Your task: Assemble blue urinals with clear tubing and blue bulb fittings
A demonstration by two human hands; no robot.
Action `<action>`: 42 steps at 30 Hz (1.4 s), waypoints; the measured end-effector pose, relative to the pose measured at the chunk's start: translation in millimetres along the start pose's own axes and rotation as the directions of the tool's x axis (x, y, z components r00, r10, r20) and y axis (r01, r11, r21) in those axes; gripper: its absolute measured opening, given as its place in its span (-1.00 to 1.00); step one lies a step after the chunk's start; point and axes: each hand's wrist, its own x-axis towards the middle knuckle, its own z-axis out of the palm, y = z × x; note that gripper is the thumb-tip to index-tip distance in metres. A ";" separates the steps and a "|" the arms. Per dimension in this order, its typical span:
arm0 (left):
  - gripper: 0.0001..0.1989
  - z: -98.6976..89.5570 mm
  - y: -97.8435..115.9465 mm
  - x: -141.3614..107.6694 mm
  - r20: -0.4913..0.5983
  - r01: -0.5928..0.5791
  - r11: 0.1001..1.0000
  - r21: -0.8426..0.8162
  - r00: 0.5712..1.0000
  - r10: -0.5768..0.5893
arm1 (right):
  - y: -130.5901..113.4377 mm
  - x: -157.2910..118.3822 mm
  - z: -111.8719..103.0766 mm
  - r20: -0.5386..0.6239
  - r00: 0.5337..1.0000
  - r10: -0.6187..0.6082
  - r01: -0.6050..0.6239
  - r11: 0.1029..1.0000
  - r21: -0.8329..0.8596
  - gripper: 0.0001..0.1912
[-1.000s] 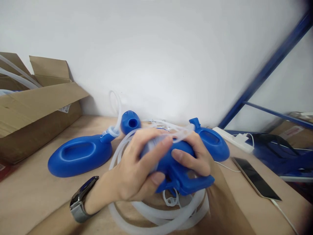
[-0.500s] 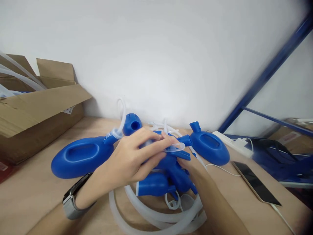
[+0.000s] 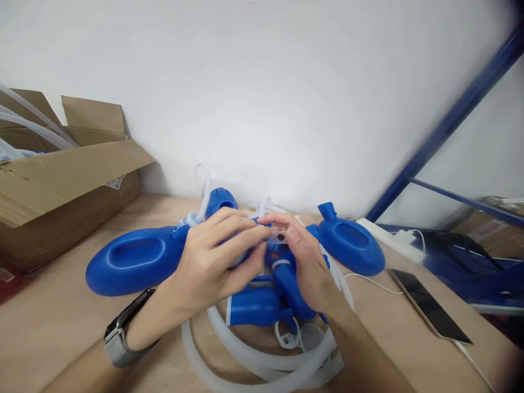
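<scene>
In the head view, my left hand (image 3: pixel 227 256) is closed in a pinch at the left end of a small translucent plastic strap with a hole (image 3: pixel 279 237). My right hand (image 3: pixel 308 256) has its thumb and fingers pressed at the strap's other end. Whatever the strap is joined to lies hidden behind my fingers. Below and between the hands are blue plastic parts: a short cylinder with a spout (image 3: pixel 256 307) and a blue piece with a white ring (image 3: pixel 289 281). A translucent ring cap (image 3: pixel 286 334) lies close beneath them.
Blue bottles with grip hollows lie left (image 3: pixel 137 261) and right (image 3: pixel 352 245). A ribbed translucent hose (image 3: pixel 245 352) curls in front. An open cardboard box (image 3: pixel 73 191) with tubes stands left. A phone (image 3: pixel 429 305) and a power strip (image 3: pixel 391 240) are at right.
My right hand has come up from among the blue parts to the translucent strap, opposite my left hand. My left hand has stayed nearly in place, moving slightly left.
</scene>
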 end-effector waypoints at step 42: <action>-0.85 0.7 25.4 -2.9 0.130 0.174 0.971 0.161 0.972 -0.195 | 6.1 -4.1 14.7 -0.144 0.894 -0.424 0.323 0.833 -0.449 -0.67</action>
